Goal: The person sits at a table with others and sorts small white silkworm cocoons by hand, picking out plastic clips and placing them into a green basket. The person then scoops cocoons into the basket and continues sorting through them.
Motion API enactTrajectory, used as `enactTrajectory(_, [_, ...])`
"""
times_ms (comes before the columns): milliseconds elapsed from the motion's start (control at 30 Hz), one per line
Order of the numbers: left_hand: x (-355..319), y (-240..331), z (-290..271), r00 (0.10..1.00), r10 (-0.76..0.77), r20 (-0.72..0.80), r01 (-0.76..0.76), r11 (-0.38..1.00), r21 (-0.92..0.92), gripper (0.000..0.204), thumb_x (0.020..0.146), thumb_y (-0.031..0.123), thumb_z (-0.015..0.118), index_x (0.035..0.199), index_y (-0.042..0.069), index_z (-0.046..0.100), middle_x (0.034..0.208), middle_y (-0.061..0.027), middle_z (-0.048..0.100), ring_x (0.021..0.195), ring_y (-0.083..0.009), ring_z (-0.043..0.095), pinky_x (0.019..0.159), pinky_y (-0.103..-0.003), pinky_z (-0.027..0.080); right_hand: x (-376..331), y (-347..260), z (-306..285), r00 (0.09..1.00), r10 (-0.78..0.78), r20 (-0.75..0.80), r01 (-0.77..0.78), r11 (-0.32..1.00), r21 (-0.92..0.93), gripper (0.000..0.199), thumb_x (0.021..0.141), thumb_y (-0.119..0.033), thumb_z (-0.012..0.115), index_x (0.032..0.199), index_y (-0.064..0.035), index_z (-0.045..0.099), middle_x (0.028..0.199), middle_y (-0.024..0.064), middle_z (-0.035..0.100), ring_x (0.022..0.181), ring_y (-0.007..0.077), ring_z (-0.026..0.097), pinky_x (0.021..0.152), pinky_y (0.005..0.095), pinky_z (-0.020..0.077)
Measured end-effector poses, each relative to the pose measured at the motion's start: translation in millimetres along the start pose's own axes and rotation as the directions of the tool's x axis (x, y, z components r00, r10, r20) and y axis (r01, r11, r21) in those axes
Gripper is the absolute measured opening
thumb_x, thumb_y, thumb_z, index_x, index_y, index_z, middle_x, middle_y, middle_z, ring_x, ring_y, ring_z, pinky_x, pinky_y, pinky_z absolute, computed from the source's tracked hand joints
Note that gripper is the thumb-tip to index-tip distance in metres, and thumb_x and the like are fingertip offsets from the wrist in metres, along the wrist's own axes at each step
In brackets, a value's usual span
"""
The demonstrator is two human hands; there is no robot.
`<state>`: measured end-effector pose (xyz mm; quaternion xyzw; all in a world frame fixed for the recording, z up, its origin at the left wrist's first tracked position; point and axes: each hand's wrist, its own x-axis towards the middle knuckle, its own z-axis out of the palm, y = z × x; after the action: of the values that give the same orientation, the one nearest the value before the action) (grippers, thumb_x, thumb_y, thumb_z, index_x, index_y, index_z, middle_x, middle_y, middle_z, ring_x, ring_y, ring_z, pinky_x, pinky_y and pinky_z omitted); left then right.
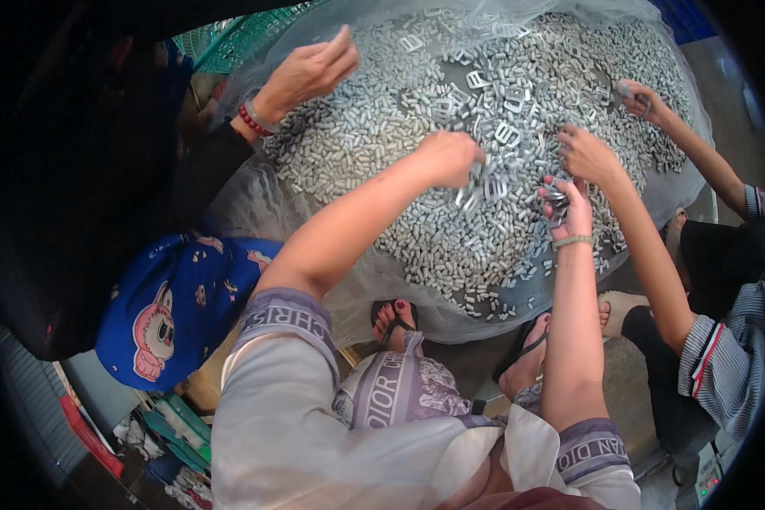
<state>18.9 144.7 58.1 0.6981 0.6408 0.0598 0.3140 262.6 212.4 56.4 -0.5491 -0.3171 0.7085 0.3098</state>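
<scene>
A big heap of small silver metal pieces [399,136] lies on a clear plastic sheet [255,200] in front of me. Flat metal buckles [506,133] are mixed in near the heap's middle. My left hand [450,157] is closed over the pile, with a few metal pieces hanging from its fingers. To its right, my right hand [569,208] cups a small bunch of dark metal pieces and wears a green wristband.
A person on the left in black and blue reaches a hand [310,68] onto the heap. Another person on the right in a striped shirt has two hands [586,153] in the pile. My sandalled feet [395,319] rest under the sheet's edge. Green crates [246,38] stand behind.
</scene>
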Motion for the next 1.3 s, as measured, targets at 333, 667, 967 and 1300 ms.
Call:
enactTrajectory(333, [-54.6, -49.8, -11.0, 0.925, -0.277, -0.258, 0.166, 0.909, -0.383, 0.027, 0.075, 0.004, 0.058, 0.1, 0.011, 0.066, 0.096, -0.0128, 0.066, 0.094, -0.0262, 0.061, 0.083, -0.035, 0.046, 0.3, 21.3, 17.6, 0.874, -0.206, 0.439, 0.483, 0.448, -0.752, 0.029, 0.072, -0.014, 0.069, 0.098, -0.0099, 0.057, 0.085, 0.0098, 0.061, 0.073, 0.0228, 0.063, 0.055, 0.0312, 0.0464])
enactTrajectory(667, [-14.1, -32.7, 29.4, 0.917, -0.228, -0.329, 0.193, 0.972, -0.135, 0.023, 0.074, 0.024, 0.068, 0.094, 0.012, 0.064, 0.091, -0.0125, 0.063, 0.088, -0.0321, 0.06, 0.077, -0.041, 0.047, -55.3, 43.7, 69.3, 0.913, -0.172, 0.371, 0.338, -0.194, -0.921, 0.044, 0.07, -0.022, 0.072, 0.107, -0.0152, 0.049, 0.094, 0.0134, 0.054, 0.085, 0.0368, 0.058, 0.07, 0.0454, 0.0473])
enactTrajectory(967, [-71.1, -41.6, 11.0, 0.977, -0.212, 0.0, 0.078, 0.362, -0.929, 0.018, 0.074, 0.02, 0.07, 0.082, 0.005, 0.061, 0.07, -0.0005, 0.058, 0.062, -0.008, 0.054, 0.051, -0.022, 0.04, 1.6, 54.8, 15.7, 0.94, -0.147, 0.309, 0.307, 0.76, -0.572, 0.026, 0.067, -0.008, 0.064, 0.091, -0.0082, 0.054, 0.073, 0.0051, 0.058, 0.064, 0.0151, 0.058, 0.055, 0.0267, 0.0452])
enactTrajectory(1300, [-77.1, -22.5, 1.9, 0.995, 0.096, 0.017, -0.024, 0.413, -0.911, 0.015, 0.077, 0.013, 0.069, 0.086, 0.004, 0.062, 0.071, 0.002, 0.058, 0.061, -0.0055, 0.051, 0.053, -0.019, 0.039, -50.2, 7.1, 84.2, 0.793, 0.163, 0.587, 0.149, 0.883, -0.445, 0.028, 0.083, -0.022, 0.063, 0.107, -0.0104, 0.056, 0.072, -0.0008, 0.054, 0.065, 0.0084, 0.058, 0.042, 0.0195, 0.0333])
